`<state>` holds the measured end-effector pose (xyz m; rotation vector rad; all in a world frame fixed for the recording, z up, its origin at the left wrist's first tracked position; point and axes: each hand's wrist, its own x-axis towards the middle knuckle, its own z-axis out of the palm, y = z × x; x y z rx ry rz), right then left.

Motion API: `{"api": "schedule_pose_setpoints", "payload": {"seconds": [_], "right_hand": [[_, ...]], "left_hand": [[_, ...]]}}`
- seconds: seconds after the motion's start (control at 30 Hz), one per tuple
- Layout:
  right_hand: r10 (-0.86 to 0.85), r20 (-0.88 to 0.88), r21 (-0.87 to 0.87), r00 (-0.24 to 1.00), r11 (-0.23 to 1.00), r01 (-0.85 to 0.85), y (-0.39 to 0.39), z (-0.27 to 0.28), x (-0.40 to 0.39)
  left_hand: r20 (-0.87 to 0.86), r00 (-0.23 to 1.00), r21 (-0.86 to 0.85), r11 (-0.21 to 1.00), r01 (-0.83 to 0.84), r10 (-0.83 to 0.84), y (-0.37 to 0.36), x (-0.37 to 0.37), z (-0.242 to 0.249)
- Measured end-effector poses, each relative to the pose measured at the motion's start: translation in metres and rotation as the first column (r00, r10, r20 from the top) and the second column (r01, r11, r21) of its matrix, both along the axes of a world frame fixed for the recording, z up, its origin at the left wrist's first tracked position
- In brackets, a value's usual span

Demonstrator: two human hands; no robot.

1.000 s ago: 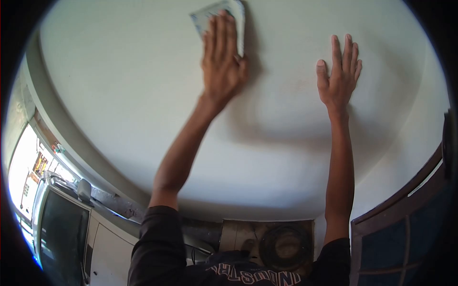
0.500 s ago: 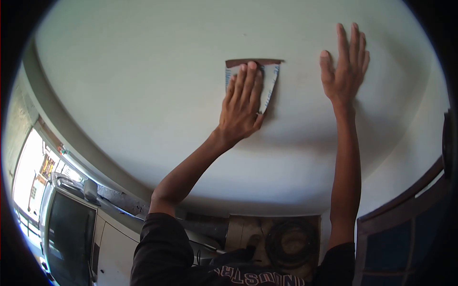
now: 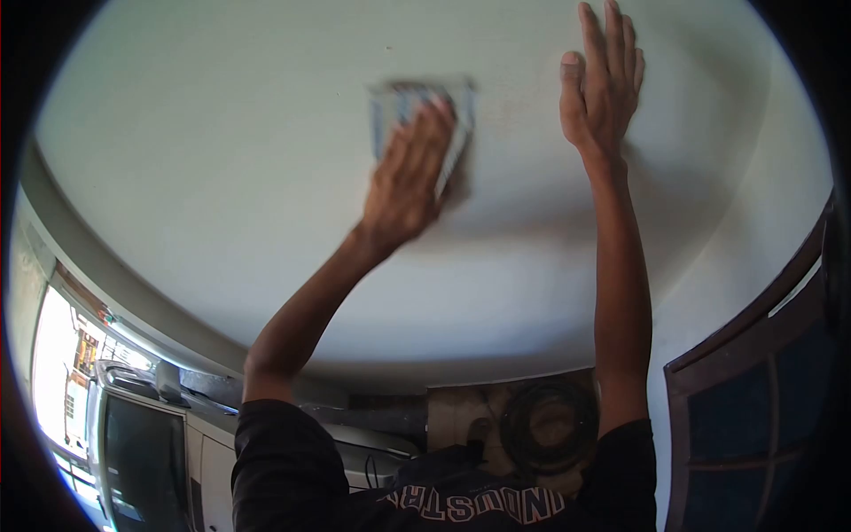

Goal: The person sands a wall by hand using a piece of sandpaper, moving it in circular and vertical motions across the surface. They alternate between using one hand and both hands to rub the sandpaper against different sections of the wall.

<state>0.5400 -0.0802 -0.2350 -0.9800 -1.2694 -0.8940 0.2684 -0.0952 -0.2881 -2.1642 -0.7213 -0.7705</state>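
My left hand lies over a sheet of sandpaper, pressing it against the pale wall. The sheet has a light printed back with blue lettering, and both it and the fingers are blurred by motion. To the right, my right hand rests flat on the same wall with its fingers stretched out, holding nothing. Both arms reach upward from dark sleeves.
At the lower left is a vehicle with a dark window, beside a bright opening. A coiled dark hose lies low in the middle. A dark-framed paned door or window stands at the lower right.
Both hands and the wall's features appear shifted up and left in the view. Relative to my right hand, my left hand with the sandpaper has moved only slightly; its sheet is now blurred.
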Motion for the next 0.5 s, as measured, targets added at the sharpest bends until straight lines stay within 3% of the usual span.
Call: {"api": "schedule_pose_setpoints", "payload": {"seconds": [0.03, 0.1, 0.17, 0.2, 0.23, 0.3, 0.33, 0.37, 0.43, 0.47, 0.5], "right_hand": [[0.014, -0.013, -0.003, 1.0, 1.0, -0.014, 0.0, -0.001, -0.001], [0.062, -0.032, 0.008, 0.998, 0.998, -0.062, -0.001, 0.0, -0.004], [0.116, -0.04, 0.018, 0.992, 0.993, -0.115, -0.003, -0.001, -0.001], [0.152, -0.046, 0.024, 0.987, 0.988, -0.151, -0.002, -0.002, 0.0], [0.191, -0.051, 0.032, 0.98, 0.981, -0.19, -0.001, -0.004, 0.001], [0.276, -0.051, 0.138, 0.96, 0.954, -0.267, 0.002, -0.008, 0.003], [0.313, -0.044, 0.196, 0.949, 0.934, -0.299, 0.003, -0.008, 0.005], [0.405, -0.062, 0.25, 0.912, 0.891, -0.378, 0.007, -0.012, 0.009], [0.585, -0.087, 0.339, 0.807, 0.779, -0.528, 0.009, -0.027, 0.015], [0.662, -0.172, 0.339, 0.729, 0.735, -0.587, -0.007, -0.034, 0.008], [0.661, -0.172, 0.306, 0.73, 0.741, -0.598, -0.019, -0.047, 0.009]], "left_hand": [[-0.171, 0.984, -0.112, 0.991, -0.078, 0.058, -0.011, -0.004, -0.01], [-0.363, 0.932, 0.039, 0.999, -0.002, 0.016, 0.0, -0.02, 0.014], [-0.242, 0.97, 0.215, 0.974, 0.075, -0.021, 0.005, -0.017, 0.061], [-0.087, 0.98, 0.184, 0.964, 0.191, -0.177, 0.004, -0.017, 0.096], [0.076, 0.992, 0.358, 0.932, 0.063, -0.097, 0.007, -0.004, 0.112], [0.173, 0.973, 0.432, 0.9, 0.064, -0.152, 0.016, 0.025, 0.09], [0.078, 0.989, 0.483, 0.872, 0.075, -0.129, 0.018, 0.035, 0.065], [0.072, 0.986, 0.14, 0.981, 0.137, -0.148, 0.001, 0.05, 0.044], [-0.233, 0.946, -0.21, 0.961, 0.178, -0.226, 0.008, 0.055, -0.019], [-0.495, 0.863, 0.016, 0.992, 0.129, -0.104, 0.0, 0.052, -0.025], [-0.515, 0.851, 0.084, 0.983, 0.163, -0.097, 0.002, 0.048, -0.019]]}}
